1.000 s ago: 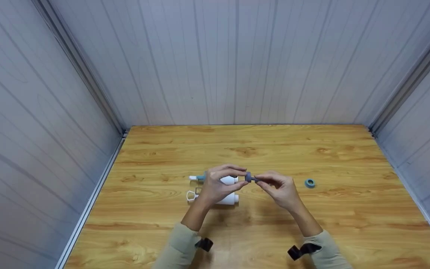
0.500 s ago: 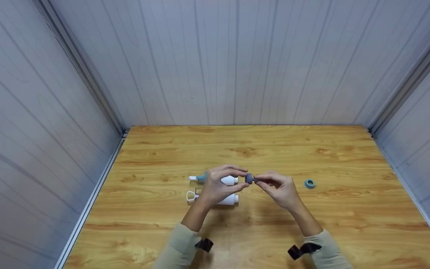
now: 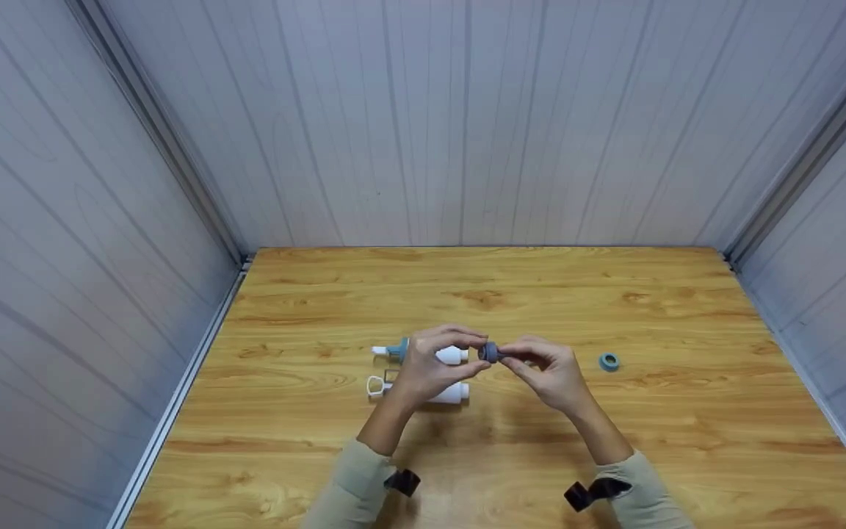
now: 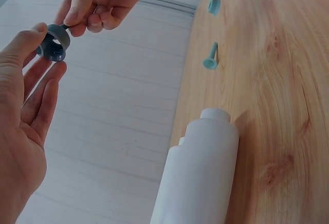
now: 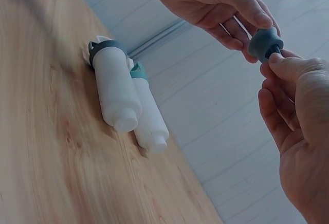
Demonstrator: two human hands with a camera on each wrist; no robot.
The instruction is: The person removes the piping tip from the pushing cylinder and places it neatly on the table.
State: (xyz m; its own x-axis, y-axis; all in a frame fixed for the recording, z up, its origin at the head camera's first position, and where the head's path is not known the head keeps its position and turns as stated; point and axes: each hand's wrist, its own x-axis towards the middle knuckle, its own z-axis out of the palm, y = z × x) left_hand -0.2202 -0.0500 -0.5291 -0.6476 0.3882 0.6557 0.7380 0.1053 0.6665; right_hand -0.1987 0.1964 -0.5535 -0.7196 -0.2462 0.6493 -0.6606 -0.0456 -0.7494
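Observation:
Over the table, in front of the white bottles, both hands meet at a small dark grey-blue ring-shaped cap (image 3: 490, 352). My left hand (image 3: 424, 366) holds the cap by its rim between thumb and fingertips. With thumb and forefinger, my right hand (image 3: 551, 372) pinches a thin dark stem (image 5: 274, 52) at the cap's narrower side. In the left wrist view the cap's hollow opening faces the camera. Most of the stem is hidden by the right fingertips and the cap.
A white bottle with a dark top (image 5: 117, 88) and another with a teal top (image 5: 150, 113) lie side by side, partly behind the left hand in the head view. Right of the hands lies a teal ring (image 3: 609, 361). A teal stemmed piece (image 4: 211, 59) lies nearby.
The dark cap has turned between the fingers, so its hollow side shows more in the head view. Less of the stem shows between cap and right fingertips. Both hands stay almost in place.

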